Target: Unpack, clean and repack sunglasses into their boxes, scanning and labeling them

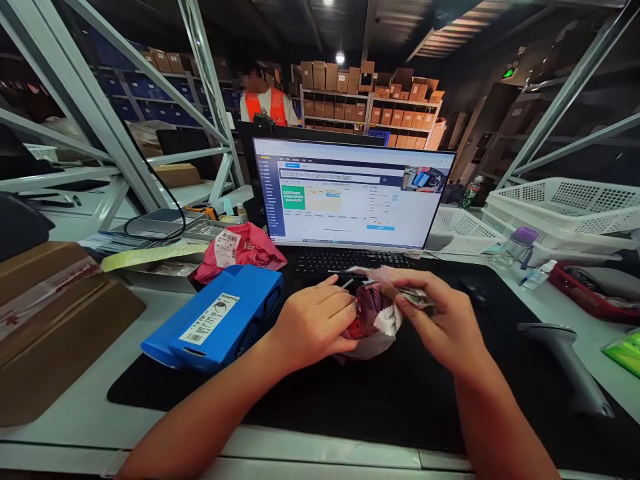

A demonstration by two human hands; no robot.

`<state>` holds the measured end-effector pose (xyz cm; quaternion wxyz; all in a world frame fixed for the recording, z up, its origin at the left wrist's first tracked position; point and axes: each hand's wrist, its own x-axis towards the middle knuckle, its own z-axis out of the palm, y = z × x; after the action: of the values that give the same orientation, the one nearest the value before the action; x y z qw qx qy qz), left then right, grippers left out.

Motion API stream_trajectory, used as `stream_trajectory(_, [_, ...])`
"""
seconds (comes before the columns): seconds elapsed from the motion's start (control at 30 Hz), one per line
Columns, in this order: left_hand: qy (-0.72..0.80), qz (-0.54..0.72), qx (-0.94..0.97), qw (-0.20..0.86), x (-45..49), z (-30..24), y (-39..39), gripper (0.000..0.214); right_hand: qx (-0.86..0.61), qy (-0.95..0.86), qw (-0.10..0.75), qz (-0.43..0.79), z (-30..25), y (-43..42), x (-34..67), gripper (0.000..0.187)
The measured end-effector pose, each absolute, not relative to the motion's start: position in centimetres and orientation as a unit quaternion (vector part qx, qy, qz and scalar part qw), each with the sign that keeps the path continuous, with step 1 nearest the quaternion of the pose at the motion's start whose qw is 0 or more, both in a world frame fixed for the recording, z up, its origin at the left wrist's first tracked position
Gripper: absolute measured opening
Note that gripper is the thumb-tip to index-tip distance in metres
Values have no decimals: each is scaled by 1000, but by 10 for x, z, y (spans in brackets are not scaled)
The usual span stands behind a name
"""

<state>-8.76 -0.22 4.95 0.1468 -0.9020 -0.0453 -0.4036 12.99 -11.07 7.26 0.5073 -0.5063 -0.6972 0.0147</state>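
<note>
Over the black desk mat, my left hand curls around a shiny red thing in see-through wrapping; its exact kind does not show. My right hand pinches the crumpled whitish top of that wrapping between thumb and fingers. A zigzag-edged white flap hangs beside the red part. To the left of my left hand lies a blue box with a white printed label. Behind the box is a crumpled pink plastic bag bearing a label.
A monitor stands behind a black keyboard. At right are a grey barcode scanner, a mouse and white baskets. Cardboard boxes fill the left side. A person in an orange vest is beyond the monitor.
</note>
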Motion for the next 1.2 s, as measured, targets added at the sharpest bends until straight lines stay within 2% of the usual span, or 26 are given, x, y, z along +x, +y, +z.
stream_trajectory(0.1, [-69,-418,-897,129,-88,50,-1,15,-471,-775,415,69,75,-106,136,56])
stream_trajectory(0.17, [-93,-441,-885,116,-88,50,0,11,-459,-798,385,70,74,-101,136,64])
stream_trajectory(0.23, [-109,-458,-875,114,-87,50,0,8,-446,-802,396,27,67,-94,130,66])
stream_trajectory(0.33, [-122,-465,-867,129,-86,50,1,6,-407,-815,400,-99,51,-85,109,70])
stream_trajectory(0.47, [-133,-505,-838,161,-85,48,7,24,-388,-830,340,-211,36,-85,80,72])
stream_trajectory(0.53, [-125,-521,-828,163,-85,47,9,30,-398,-828,328,-218,39,-89,76,72])
stream_trajectory(0.7, [-104,-492,-845,183,-86,46,9,12,-432,-847,284,-122,64,-102,98,76])
stream_trajectory(0.83, [-105,-475,-854,183,-86,47,5,9,-464,-839,252,-132,71,-106,109,78])
stream_trajectory(0.93, [-104,-477,-861,144,-86,50,2,8,-453,-828,277,-178,66,-97,117,74])
stream_trajectory(1.1, [-76,-485,-868,74,-85,52,-3,11,-370,-781,406,-298,51,-74,135,63])
stream_trajectory(1.2, [-69,-489,-868,55,-83,51,-4,11,-347,-743,448,-355,43,-68,140,58])
